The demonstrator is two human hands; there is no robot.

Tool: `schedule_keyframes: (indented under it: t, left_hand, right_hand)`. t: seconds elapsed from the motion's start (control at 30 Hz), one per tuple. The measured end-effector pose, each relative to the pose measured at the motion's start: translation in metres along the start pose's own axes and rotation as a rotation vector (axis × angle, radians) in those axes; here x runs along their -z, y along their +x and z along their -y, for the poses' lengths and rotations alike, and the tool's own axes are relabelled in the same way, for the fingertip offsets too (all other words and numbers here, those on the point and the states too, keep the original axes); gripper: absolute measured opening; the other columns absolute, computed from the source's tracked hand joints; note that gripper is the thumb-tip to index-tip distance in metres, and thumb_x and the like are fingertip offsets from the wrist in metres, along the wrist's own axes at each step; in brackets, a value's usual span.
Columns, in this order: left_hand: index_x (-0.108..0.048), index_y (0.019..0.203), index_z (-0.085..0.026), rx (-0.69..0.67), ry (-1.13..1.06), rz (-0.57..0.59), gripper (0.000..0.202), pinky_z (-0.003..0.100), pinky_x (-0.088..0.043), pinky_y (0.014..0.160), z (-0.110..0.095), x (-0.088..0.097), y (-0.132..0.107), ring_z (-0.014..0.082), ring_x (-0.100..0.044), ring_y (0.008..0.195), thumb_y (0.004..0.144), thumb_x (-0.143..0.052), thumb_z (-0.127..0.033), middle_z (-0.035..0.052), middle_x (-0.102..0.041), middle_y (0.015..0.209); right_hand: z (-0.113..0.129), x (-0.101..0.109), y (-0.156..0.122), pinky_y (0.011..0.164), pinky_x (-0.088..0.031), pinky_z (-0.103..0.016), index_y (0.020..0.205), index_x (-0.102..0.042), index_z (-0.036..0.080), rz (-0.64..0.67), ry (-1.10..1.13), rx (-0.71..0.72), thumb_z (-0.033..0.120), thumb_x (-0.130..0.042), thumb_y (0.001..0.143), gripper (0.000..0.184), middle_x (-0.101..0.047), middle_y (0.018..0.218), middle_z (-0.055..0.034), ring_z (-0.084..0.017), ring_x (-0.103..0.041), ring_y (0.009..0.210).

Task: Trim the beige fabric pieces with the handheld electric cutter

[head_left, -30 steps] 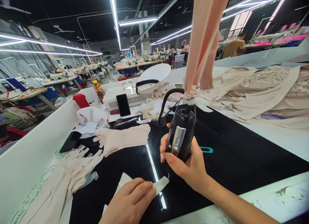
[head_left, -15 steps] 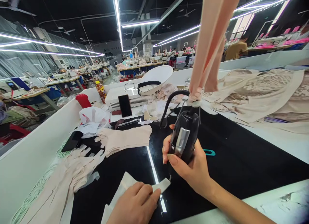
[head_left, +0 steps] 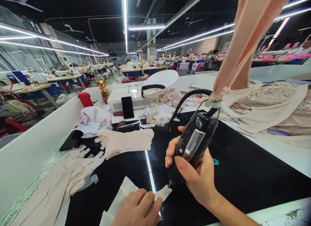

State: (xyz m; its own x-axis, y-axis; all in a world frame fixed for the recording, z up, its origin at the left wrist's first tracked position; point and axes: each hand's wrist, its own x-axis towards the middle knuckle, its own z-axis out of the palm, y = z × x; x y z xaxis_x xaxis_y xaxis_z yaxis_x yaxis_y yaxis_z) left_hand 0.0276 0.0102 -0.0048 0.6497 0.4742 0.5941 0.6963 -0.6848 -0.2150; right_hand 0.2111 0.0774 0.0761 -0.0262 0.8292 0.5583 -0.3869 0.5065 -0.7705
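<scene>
My left hand (head_left: 138, 208) is closed over a pale fabric piece (head_left: 126, 187) at the bottom middle of the black mat (head_left: 233, 187), its fingers bent and close together. The fabric's narrow end sticks out to the right past my fingertips. Wrapped in my right hand (head_left: 196, 177) is a black corded electric hand tool (head_left: 198, 135) with a silver lever on its side. The tool leans with its top to the right, and its thin tip meets the fabric's end. Pink cloth strips (head_left: 245, 47) tied at the cord end rise out of view.
A cream fabric stack (head_left: 128, 140) lies ahead on the mat, with long cream strips (head_left: 55, 180) to the left. Behind stand a phone (head_left: 127, 107) and a white box (head_left: 119, 101). Lace pieces (head_left: 272, 102) cover the right. A teal object (head_left: 215, 161) sits behind my right hand.
The hand tool's top has tilted to the right, and the tied cloth strips have swung right with it. Its tip has come down slightly at the fabric's end. My left hand stays on the fabric.
</scene>
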Motion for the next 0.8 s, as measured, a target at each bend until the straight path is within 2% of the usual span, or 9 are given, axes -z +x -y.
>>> schedule_keyframes:
  t: [0.3,0.53,0.8]
  left_hand:
    - [-0.066,0.107,-0.016,0.012,0.005,-0.033,0.038,0.026,-0.057,0.059,-0.002,-0.005,0.0,0.0149,-0.071,0.064,0.114,-0.029,-0.017,-0.0002,-0.07,0.08]
    - [-0.066,0.106,-0.015,0.002,0.008,-0.047,0.04,0.027,-0.057,0.058,-0.002,-0.006,0.001,0.0147,-0.072,0.064,0.115,-0.026,-0.017,-0.0001,-0.07,0.08]
    - [-0.066,0.107,-0.016,0.028,-0.015,-0.057,0.035,0.025,-0.056,0.056,-0.002,-0.004,0.003,0.0142,-0.07,0.061,0.113,-0.032,-0.016,-0.001,-0.069,0.078]
  right_hand:
    - [-0.008,-0.001,-0.002,0.057,-0.055,-0.021,0.108,-0.058,0.032,0.026,-0.037,0.004,0.039,-0.078,0.097,0.024,-0.066,0.086,0.0055,-0.009,-0.06,0.063]
    - [-0.008,-0.007,-0.004,0.057,-0.054,-0.023,0.115,-0.057,0.034,0.035,0.044,-0.015,0.039,-0.076,0.098,0.025,-0.064,0.088,0.0054,-0.009,-0.058,0.063]
    - [-0.011,-0.014,-0.009,0.057,-0.053,-0.023,0.112,-0.056,0.033,0.075,0.023,0.003,0.038,-0.073,0.1,0.022,-0.063,0.089,0.0044,-0.01,-0.056,0.062]
